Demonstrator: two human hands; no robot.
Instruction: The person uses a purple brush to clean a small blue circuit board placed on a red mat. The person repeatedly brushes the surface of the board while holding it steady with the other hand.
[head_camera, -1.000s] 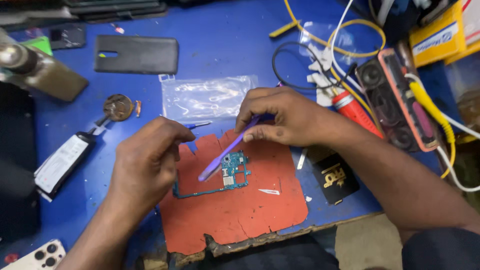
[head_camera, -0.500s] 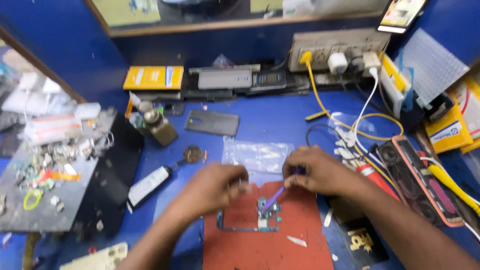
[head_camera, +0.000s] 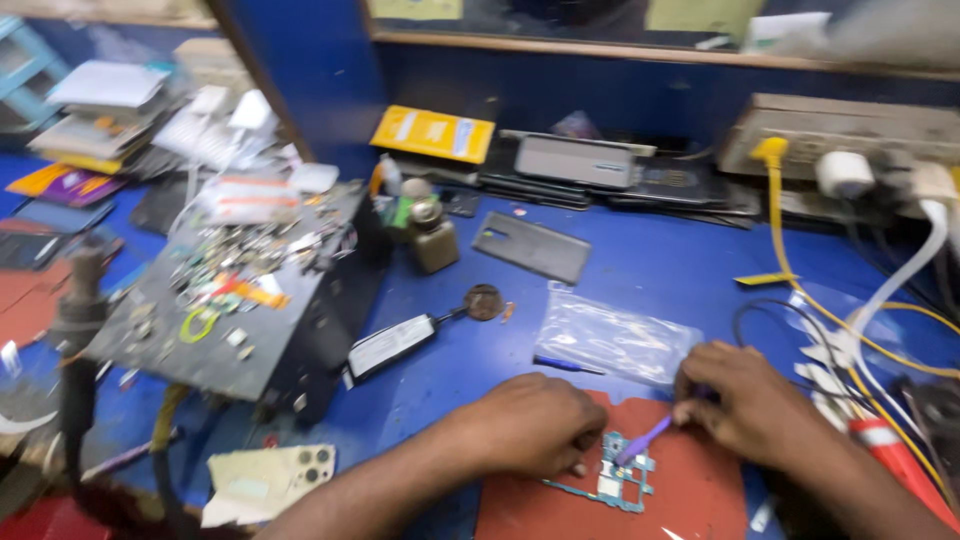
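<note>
Your left hand (head_camera: 535, 425) clenched, pinning board (head_camera: 615, 480) to red mat (head_camera: 690, 495) | right hand (head_camera: 750, 405) grasping purple tool (head_camera: 645, 440), tip on board | clear bag (head_camera: 615, 340) just behind on counter (head_camera: 650, 270)

Red mat (head_camera: 700, 500) cut off at bottom edge — tray parts (head_camera: 240, 270) blurred.

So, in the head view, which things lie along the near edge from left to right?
White phone → left hand → teal circuit board → purple tool → right hand → red-capped tube.
</note>
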